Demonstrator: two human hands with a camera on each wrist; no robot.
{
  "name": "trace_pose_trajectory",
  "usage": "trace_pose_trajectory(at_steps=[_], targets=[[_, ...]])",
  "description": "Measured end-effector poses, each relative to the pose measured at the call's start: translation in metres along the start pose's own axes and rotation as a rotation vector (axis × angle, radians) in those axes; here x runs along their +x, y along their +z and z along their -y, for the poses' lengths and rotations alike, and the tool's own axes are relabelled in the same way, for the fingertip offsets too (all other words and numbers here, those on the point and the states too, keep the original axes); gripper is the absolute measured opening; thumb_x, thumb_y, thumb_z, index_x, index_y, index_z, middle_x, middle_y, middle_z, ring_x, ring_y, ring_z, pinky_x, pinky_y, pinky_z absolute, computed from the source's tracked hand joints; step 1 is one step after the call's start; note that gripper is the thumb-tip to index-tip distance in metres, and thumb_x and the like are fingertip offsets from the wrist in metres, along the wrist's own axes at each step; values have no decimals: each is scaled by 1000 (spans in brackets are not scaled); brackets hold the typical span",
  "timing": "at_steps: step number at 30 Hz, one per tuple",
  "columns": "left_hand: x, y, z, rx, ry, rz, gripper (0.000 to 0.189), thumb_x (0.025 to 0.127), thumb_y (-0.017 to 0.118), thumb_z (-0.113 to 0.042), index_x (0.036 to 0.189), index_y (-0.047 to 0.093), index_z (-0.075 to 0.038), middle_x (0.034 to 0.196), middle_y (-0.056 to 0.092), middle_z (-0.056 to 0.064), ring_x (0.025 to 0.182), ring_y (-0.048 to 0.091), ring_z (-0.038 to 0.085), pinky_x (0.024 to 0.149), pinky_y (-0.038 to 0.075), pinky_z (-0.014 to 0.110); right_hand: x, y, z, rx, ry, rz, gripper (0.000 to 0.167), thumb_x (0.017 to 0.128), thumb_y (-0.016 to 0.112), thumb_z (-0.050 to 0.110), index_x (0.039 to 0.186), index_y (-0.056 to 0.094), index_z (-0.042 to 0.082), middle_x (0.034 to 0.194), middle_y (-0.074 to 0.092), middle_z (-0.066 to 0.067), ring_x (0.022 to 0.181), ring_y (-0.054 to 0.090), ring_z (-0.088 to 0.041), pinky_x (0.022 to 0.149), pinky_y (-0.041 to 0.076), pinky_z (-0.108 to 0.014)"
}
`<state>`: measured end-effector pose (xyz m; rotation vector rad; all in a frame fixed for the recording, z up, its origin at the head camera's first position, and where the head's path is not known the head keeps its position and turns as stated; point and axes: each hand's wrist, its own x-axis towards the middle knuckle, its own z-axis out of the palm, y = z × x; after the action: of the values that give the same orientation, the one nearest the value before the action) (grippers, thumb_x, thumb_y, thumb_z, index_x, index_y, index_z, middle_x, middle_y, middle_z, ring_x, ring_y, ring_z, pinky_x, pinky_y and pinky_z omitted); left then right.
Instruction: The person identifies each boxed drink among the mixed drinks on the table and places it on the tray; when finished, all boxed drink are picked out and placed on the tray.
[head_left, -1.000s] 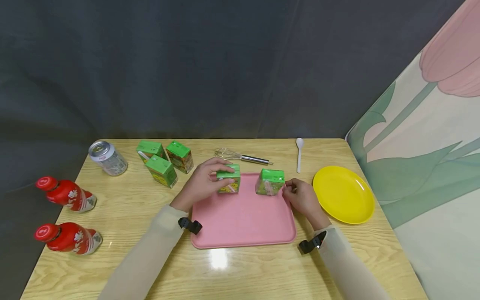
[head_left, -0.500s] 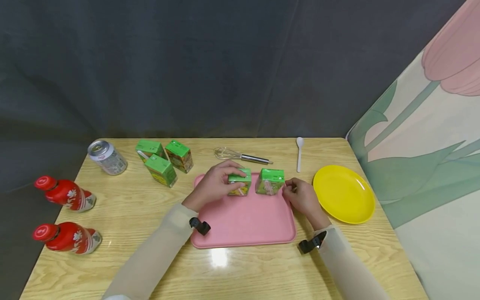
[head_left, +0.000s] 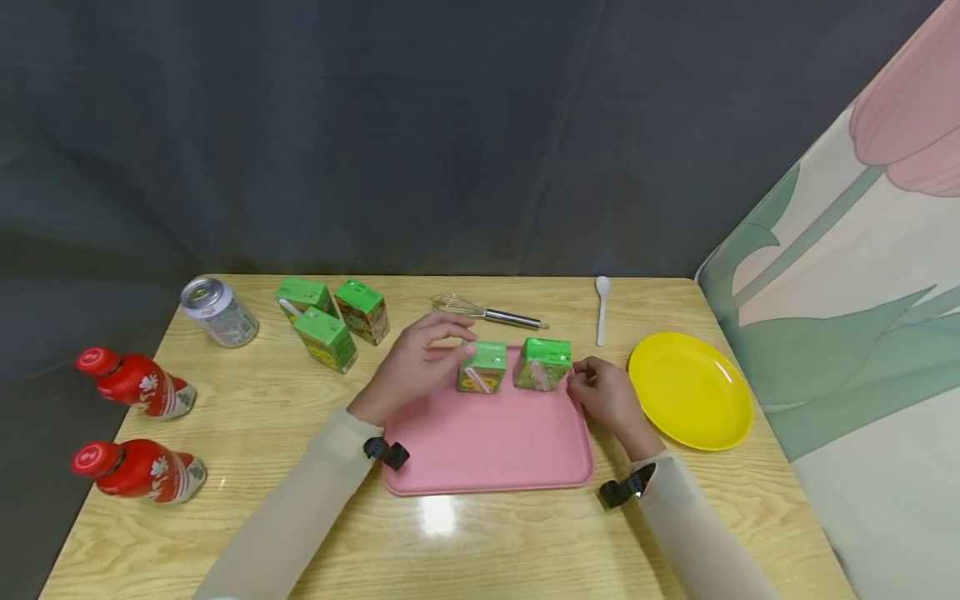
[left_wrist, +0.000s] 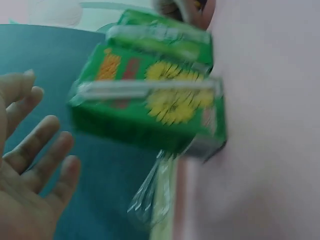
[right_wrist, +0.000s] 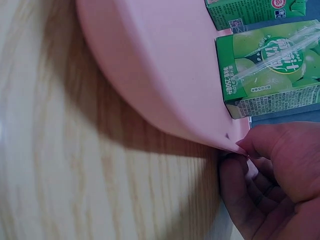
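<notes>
Two green juice boxes stand upright near the back rim of a pink tray (head_left: 487,450). The left one, a juice box with yellow flowers (left_wrist: 175,102), is beside my left hand (head_left: 416,362). In the left wrist view that hand's fingers are spread and apart from the box. The other, a grape juice box (right_wrist: 272,62), stands just to its right, with a wrapped straw on its front. My right hand (right_wrist: 275,175) pinches the tray's rim at its right back corner, thumb above and fingers curled below, close to the grape juice box.
Several more juice boxes (head_left: 326,340) and a silver can (head_left: 220,312) stand at the back left. Two red bottles (head_left: 146,385) are at the left edge. Behind the tray lie a whisk (head_left: 491,312) and a white spoon (head_left: 602,310). A yellow plate (head_left: 690,392) sits at right.
The flowered juice box moved right along the tray, up close to the grape juice box. My left hand then let go and drew back left. The right hand stays at the rim.
</notes>
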<state>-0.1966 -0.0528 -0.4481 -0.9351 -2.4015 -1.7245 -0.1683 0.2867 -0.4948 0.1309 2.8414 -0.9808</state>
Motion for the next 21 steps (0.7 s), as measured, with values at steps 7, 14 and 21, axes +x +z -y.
trace_pose_trajectory(at_steps=[7,14,21], targets=[[-35,-67,3,373,144,-208,14,97,73,-19,110,76,-15,123,64,0,117,54,21,96,43,44,1,0,2,-4,-17,4,30,96,65,19,119,66,0,94,63,-10,80,57,-23,65,49,-32],[-61,-124,9,679,3,-143,40,86,85,-16,122,72,-9,135,56,14,125,45,36,104,33,58,0,0,-2,-29,-26,-26,29,95,65,18,116,67,-1,93,64,-10,79,57,-23,65,48,-32],[-71,-142,14,774,-17,-37,52,83,84,-2,132,68,-8,141,55,19,121,47,40,96,41,55,1,1,0,-27,-23,-4,29,96,64,17,118,65,-2,94,63,-11,80,57,-23,64,48,-31]])
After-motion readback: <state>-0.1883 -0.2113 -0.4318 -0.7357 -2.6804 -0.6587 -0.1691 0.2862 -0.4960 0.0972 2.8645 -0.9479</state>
